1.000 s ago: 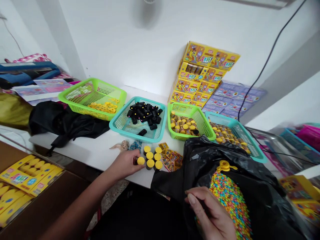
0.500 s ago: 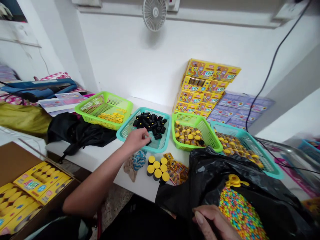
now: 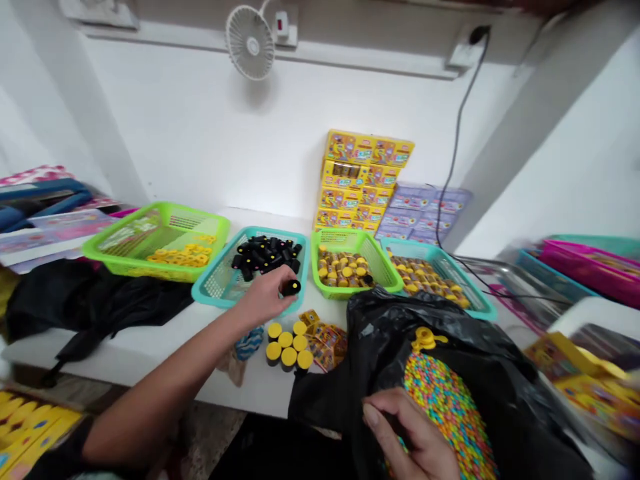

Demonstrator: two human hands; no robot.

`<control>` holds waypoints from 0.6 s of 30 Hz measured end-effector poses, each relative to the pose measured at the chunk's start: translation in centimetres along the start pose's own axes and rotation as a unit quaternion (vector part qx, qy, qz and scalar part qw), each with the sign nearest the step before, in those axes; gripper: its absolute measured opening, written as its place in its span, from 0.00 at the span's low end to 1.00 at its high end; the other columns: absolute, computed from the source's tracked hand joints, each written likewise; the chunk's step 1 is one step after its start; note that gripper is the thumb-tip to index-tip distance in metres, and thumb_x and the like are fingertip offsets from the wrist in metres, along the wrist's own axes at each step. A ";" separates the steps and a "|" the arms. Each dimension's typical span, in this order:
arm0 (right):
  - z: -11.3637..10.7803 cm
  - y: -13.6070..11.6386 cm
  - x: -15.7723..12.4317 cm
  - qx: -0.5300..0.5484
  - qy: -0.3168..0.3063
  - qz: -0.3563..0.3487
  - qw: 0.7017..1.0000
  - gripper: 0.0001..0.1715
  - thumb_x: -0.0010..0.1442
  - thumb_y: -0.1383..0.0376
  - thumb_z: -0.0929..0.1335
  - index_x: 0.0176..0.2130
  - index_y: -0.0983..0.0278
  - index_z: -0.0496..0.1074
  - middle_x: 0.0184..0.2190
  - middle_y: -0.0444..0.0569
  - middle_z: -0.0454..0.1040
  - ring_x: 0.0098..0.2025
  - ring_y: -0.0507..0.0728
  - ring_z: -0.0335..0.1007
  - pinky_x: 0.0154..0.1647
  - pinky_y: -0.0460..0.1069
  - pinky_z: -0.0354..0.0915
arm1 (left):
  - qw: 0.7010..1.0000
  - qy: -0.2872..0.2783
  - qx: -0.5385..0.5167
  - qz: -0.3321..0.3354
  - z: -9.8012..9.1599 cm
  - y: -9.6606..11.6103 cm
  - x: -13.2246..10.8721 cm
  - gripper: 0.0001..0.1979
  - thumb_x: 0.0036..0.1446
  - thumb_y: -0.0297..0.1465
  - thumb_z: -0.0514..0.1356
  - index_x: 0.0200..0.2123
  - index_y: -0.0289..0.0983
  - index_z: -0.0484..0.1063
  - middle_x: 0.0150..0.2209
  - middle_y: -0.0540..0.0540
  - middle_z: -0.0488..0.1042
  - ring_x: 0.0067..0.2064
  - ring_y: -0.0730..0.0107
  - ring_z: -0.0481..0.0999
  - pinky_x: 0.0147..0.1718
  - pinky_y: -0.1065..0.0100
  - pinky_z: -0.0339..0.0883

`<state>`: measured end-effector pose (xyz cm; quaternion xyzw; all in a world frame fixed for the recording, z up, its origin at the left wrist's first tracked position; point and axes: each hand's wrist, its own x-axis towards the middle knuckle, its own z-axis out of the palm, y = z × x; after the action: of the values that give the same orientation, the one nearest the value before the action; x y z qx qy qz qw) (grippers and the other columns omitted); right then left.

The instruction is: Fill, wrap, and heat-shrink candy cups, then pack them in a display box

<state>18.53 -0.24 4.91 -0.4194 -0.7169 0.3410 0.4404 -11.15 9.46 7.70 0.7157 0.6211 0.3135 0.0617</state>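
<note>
Black bag [image 3: 520,393] crowds teal basket [image 3: 485,313]; left hand [image 3: 265,295] pinches tube [image 3: 291,287]; right hand's [image 3: 419,437] hold unclear.

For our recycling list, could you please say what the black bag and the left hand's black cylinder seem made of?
Black bag: probably thin, glossy plastic film, given its crinkled highlights. Black cylinder in the left hand: perhaps smooth plastic, its sides evenly black; gloss unclear.

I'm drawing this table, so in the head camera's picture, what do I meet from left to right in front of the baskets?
Black bundle → blue-and-white cloth → seven yellow-capped containers → yellow printed packets → rainbow-coloured bits.
</note>
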 end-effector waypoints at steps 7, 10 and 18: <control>-0.2 -2.3 0.0 0.079 0.053 0.105 0.990 0.21 0.58 0.59 0.71 0.51 0.57 0.72 0.43 0.48 0.77 0.40 0.55 0.75 0.39 0.48 0.70 | 0.962 -0.040 -0.239 0.126 4.2 11.8 -6.9 0.13 0.52 0.27 0.62 0.42 0.41 0.65 0.34 0.51 0.74 0.31 0.73 0.73 0.30 0.72 0.67; -1.7 -2.0 -0.8 0.013 0.011 0.073 0.997 0.14 0.57 0.61 0.71 0.45 0.60 0.74 0.37 0.46 0.77 0.36 0.54 0.73 0.37 0.48 0.68 | 0.949 -0.085 -0.259 0.156 6.0 13.8 -8.4 0.15 0.51 0.24 0.59 0.43 0.41 0.65 0.34 0.51 0.74 0.33 0.71 0.74 0.32 0.70 0.69; -9.2 3.1 -0.7 -0.426 -0.135 0.135 0.884 0.13 0.55 0.68 0.70 0.42 0.67 0.75 0.40 0.56 0.73 0.40 0.59 0.71 0.42 0.50 0.66 | 0.907 -0.195 -0.365 0.075 8.0 13.2 -7.8 0.11 0.54 0.29 0.60 0.42 0.38 0.67 0.33 0.50 0.73 0.30 0.74 0.73 0.30 0.71 0.70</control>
<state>28.15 1.51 5.46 -0.6093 -0.7820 0.1121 0.0681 4.04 1.75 4.77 0.7347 0.3834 0.3759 0.4147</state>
